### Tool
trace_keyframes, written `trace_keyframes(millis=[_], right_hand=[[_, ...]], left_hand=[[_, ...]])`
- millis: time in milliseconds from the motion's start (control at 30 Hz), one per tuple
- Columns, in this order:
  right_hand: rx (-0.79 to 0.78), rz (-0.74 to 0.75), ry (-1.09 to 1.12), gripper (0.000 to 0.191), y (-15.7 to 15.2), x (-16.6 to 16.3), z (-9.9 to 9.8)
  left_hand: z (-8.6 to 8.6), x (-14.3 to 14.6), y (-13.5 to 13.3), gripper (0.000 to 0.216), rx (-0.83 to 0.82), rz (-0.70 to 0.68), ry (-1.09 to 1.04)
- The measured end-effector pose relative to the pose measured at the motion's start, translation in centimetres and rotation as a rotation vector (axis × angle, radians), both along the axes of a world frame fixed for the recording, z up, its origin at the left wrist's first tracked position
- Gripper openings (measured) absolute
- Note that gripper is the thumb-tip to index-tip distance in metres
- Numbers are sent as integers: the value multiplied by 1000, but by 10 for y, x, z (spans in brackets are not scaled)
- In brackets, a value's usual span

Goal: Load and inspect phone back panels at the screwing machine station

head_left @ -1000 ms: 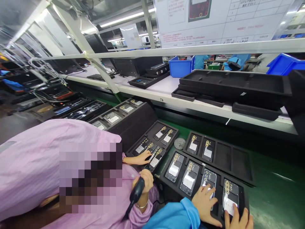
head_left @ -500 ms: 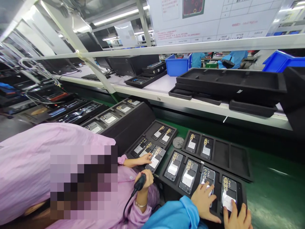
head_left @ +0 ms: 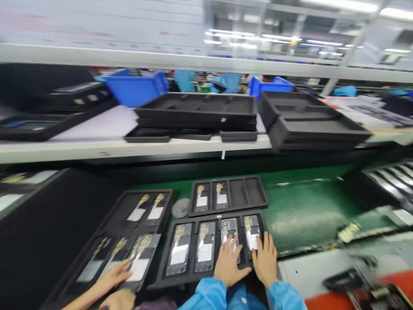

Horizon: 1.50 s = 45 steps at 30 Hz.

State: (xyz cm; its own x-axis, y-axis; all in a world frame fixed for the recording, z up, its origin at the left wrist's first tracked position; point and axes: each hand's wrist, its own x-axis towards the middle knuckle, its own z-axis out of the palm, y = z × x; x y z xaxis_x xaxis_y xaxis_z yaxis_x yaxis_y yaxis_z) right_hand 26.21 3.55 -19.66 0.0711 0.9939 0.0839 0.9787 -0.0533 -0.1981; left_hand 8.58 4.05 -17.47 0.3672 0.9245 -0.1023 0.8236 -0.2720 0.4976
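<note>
A black foam tray (head_left: 162, 269) lies at the near edge of the green belt and holds several phone back housings with white labels. My left hand (head_left: 228, 261) lies flat, fingers spread, on the third housing (head_left: 228, 225). Beside it my right hand (head_left: 266, 259) lies flat on the fourth housing (head_left: 250, 224) at the tray's right end. Both sleeves are blue. Neither hand grips anything. The picture is smeared by motion.
A second tray (head_left: 245, 193) with two housings sits just behind, a round disc (head_left: 180, 208) to its left. A co-worker's hands (head_left: 111, 275) touch parts in the left tray (head_left: 106, 224). Green belt (head_left: 300, 211) stretches right. Empty black trays (head_left: 196, 110) and blue bins (head_left: 135, 88) fill the shelf.
The view has swung to the right, so the co-worker in pink is nearly out of frame. My hands stay flat on the same two housings.
</note>
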Motion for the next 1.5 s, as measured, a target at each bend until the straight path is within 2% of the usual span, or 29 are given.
trace_keyframes(millis=[133, 233, 433, 567, 833, 1033, 1333, 1500], right_hand=[[-92, -50, 120, 50, 6, 3, 8], [-105, -41, 227, 51, 3, 5, 15], [-93, 8, 327, 59, -1, 11, 30], [-88, 13, 347, 61, -3, 15, 29], [-64, 11, 377, 60, -7, 16, 28], [-70, 19, 410, 60, -7, 15, 31], [-96, -53, 318, 58, -5, 8, -1], [-111, -75, 200, 57, -3, 6, 3]], left_hand=[[8, 6, 5, 71, -2, -3, 166], [10, 10, 5, 63, 71, 1, 242], [2, 13, 8, 58, 245, -1, 345], [-1, 15, 10, 59, 270, -18, 364], [5, 18, 9, 58, 260, -13, 411], [-6, 14, 9, 54, 320, -2, 382], [-9, 8, 7, 59, 135, 14, 254], [-9, 6, 6, 62, 50, 23, 199]])
